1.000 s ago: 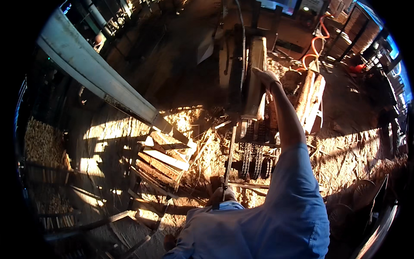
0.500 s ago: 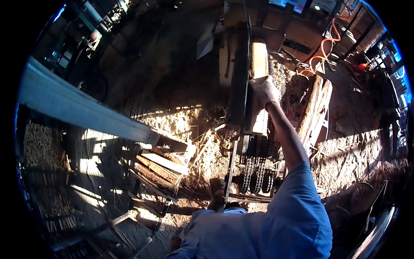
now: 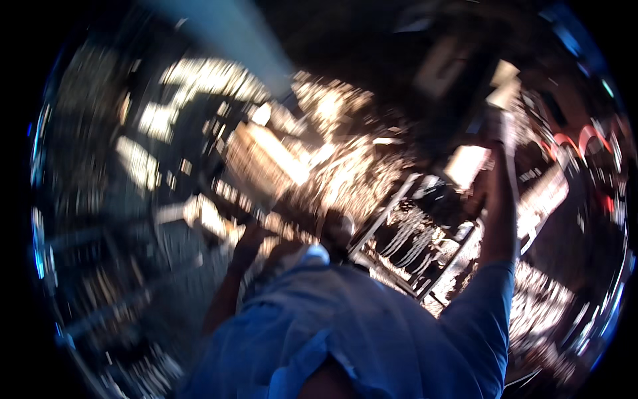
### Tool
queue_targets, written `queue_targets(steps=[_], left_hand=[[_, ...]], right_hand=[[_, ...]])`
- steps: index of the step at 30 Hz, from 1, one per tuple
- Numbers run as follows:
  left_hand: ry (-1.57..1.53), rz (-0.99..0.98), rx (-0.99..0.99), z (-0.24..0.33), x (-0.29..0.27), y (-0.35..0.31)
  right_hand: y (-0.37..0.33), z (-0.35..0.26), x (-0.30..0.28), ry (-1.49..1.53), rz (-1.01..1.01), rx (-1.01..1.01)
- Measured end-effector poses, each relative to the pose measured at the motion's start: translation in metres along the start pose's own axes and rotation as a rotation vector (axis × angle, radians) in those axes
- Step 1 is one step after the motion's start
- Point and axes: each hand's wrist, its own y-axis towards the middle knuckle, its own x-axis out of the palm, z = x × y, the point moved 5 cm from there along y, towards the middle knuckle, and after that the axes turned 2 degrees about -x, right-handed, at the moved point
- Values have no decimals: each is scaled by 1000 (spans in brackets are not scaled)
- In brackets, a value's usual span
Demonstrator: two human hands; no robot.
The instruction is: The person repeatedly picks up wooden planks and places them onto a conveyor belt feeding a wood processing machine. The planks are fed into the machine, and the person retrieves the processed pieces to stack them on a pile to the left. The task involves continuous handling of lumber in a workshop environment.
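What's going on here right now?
The person in the blue shirt has the right hand stretched out over a pale timber, just past a metal frame with chains. Blur hides whether it grips the timber. The left hand is lower left, near a stack of cut wood; whether it holds anything cannot be told. An orange hose shows at the right.

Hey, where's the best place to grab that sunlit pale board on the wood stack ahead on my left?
Probably the near, lower-right end of the pale board, coming from your own side, where your left hand is. It looks long and flat, slanting toward you, with its far end nearer the blue-grey beam. Blur hides its exact edges.
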Motion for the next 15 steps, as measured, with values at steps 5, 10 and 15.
queue_targets(steps=[5,10,15], left_hand=[[-529,18,-682,-47,43,-22],[-527,131,-1039,-57,63,-143],[-557,187,-1108,-120,89,-217]], right_hand=[[5,122,-41,-169,330,-262],[-120,-41,-68,36,487,151],[-283,-216,-109,379,712,-82]])
